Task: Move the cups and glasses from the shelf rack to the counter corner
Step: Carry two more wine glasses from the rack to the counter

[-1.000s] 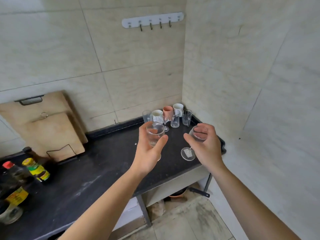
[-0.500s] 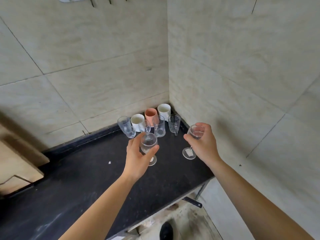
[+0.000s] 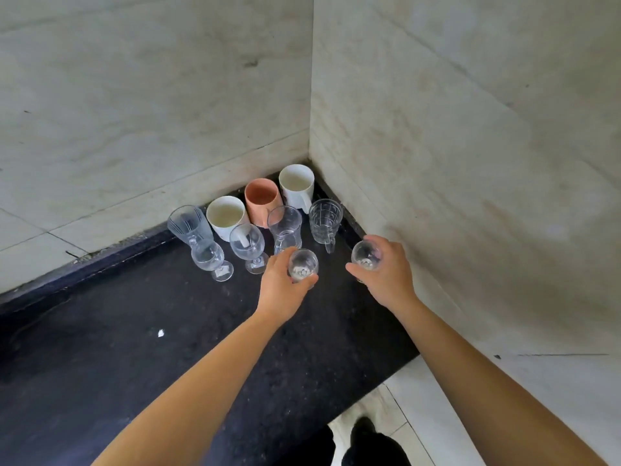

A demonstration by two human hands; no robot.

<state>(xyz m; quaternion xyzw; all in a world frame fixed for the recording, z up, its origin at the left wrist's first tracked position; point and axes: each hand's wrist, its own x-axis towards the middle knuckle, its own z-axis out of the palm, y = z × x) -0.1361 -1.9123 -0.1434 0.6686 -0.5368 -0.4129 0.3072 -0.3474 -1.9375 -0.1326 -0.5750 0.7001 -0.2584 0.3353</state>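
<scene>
Stemmed glasses, one gripped in each hand, hang upright over the dark counter point(image 3: 168, 331) just near of the cluster in the far right corner. The left hand point(image 3: 280, 287) clamps one glass point(image 3: 303, 264) by its bowl; the right hand point(image 3: 386, 274) clamps the other glass point(image 3: 366, 255) close to the right wall. Bare counter lies straight below each, so the set-down is probably a plain vertical drop. The grid-cut tumbler point(image 3: 325, 220) stands just beyond.

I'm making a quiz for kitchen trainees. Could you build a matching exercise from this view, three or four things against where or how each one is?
Things:
1. pink cup
2. white mug
3. gridded glass
4. stemmed glass

States:
A. held in the left hand
B. deepest in the corner
C. between two white cups
D. by the right wall, in front of the mug

Pairs: 1-C, 2-B, 3-D, 4-A
</scene>
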